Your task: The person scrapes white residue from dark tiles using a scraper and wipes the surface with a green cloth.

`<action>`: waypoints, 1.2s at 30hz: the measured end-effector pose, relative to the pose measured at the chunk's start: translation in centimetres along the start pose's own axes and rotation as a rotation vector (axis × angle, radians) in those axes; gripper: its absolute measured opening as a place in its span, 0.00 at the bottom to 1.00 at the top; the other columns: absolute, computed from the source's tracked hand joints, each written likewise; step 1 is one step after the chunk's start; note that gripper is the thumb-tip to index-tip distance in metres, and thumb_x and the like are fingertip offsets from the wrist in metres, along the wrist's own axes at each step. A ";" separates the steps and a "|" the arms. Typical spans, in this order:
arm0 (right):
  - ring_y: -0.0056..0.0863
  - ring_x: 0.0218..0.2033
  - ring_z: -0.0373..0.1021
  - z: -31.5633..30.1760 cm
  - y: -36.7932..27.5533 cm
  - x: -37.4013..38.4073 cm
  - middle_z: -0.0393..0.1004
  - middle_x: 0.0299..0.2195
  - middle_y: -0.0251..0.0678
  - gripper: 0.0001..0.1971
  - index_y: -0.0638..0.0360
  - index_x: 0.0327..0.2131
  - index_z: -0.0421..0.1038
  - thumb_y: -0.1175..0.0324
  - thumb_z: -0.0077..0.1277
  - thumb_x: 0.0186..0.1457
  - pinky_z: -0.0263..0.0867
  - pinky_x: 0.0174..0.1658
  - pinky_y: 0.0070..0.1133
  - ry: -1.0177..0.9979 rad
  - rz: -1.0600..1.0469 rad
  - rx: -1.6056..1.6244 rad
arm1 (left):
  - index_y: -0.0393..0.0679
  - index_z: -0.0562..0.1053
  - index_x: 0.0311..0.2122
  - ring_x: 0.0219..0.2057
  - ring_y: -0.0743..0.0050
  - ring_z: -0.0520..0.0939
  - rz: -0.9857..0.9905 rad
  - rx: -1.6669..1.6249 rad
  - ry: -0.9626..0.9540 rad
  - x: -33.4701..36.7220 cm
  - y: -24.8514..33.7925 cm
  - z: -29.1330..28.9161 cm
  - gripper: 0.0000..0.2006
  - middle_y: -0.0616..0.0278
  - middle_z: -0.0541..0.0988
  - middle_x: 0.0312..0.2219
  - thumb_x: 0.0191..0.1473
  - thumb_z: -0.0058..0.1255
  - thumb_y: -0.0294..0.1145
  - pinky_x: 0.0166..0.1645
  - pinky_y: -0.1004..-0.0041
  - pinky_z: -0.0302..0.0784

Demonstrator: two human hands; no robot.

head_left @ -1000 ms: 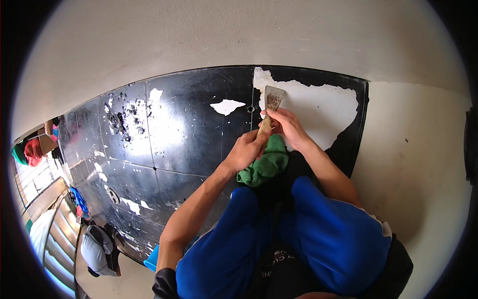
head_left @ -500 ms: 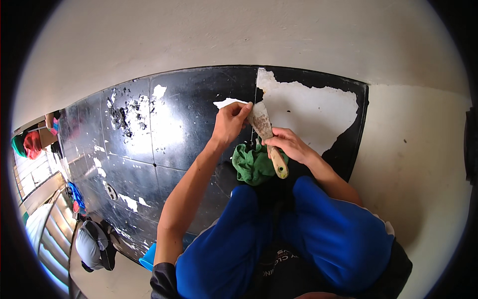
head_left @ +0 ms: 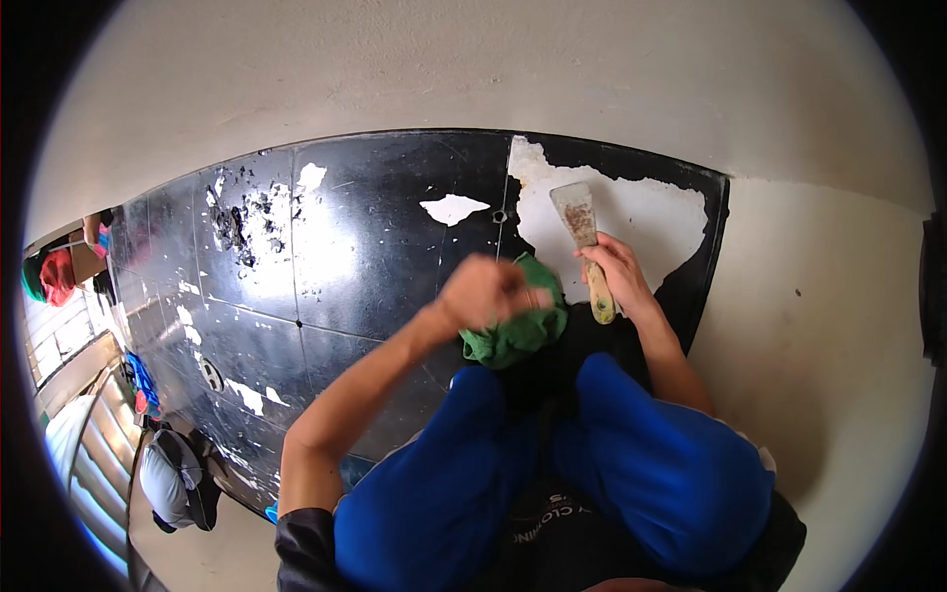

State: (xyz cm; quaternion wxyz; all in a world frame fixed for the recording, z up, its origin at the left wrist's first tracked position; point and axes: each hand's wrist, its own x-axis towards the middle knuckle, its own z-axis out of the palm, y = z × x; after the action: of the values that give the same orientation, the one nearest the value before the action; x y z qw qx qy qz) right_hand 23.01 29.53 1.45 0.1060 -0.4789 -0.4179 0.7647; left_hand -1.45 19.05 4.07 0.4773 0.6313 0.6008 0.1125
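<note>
My right hand (head_left: 621, 273) is wrapped round the pale handle of a putty knife (head_left: 582, 222). Its stained, flared blade points up and away, over a large white bare patch (head_left: 661, 212) in the black surface. My left hand (head_left: 483, 293) is over a crumpled green cloth (head_left: 518, 335) in front of my knees. Motion smears its fingers, so whether it grips the cloth is hidden. Beyond that hand, a smaller white patch (head_left: 454, 209) shows in the black surface (head_left: 395, 187), beside a small round hole (head_left: 499, 216).
More peeled spots and dark flakes (head_left: 237, 222) lie on the surface's left part. A pale wall (head_left: 444, 69) bounds the far side, and another pale surface (head_left: 789, 326) borders the right. At far left are a grey-and-black bag-like item (head_left: 173, 483) and red and green things (head_left: 57, 281).
My left hand has left the putty knife's blade and come back to the green cloth. My right hand has carried the knife rightward and away, over the white patch.
</note>
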 end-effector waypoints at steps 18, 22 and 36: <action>0.18 0.22 0.67 0.0 -1.9 0.8 0.71 0.21 0.31 0.11 0.61 0.38 0.75 0.64 0.48 0.62 0.61 0.27 0.17 0.118 -0.057 0.036 | 0.40 0.65 0.58 0.69 0.35 0.55 0.271 0.608 0.277 8.4 -2.3 2.3 0.26 0.35 0.51 0.68 0.53 0.49 0.31 0.70 0.42 0.52; 0.18 0.22 0.68 0.1 -1.7 0.8 0.71 0.21 0.32 0.11 0.61 0.38 0.75 0.64 0.48 0.62 0.62 0.27 0.18 0.163 -0.042 0.037 | 0.39 0.64 0.58 0.69 0.37 0.56 0.289 0.692 0.281 12.6 -1.9 0.3 0.28 0.34 0.52 0.68 0.52 0.52 0.35 0.70 0.45 0.54; 0.17 0.20 0.66 0.7 -1.0 0.3 0.71 0.19 0.32 0.11 0.59 0.36 0.75 0.62 0.49 0.62 0.61 0.25 0.18 0.149 -0.054 0.030 | 0.48 0.70 0.51 0.64 0.49 0.68 -0.141 0.440 0.633 5.8 -9.7 -6.8 0.26 0.51 0.66 0.63 0.43 0.61 0.35 0.66 0.49 0.64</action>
State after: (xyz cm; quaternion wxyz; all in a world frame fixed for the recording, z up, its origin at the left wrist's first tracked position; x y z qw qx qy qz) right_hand 22.00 29.95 2.15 0.1646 -0.5212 -0.4100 0.7302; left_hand -11.16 25.59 -2.03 0.1280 0.6099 0.7699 0.1373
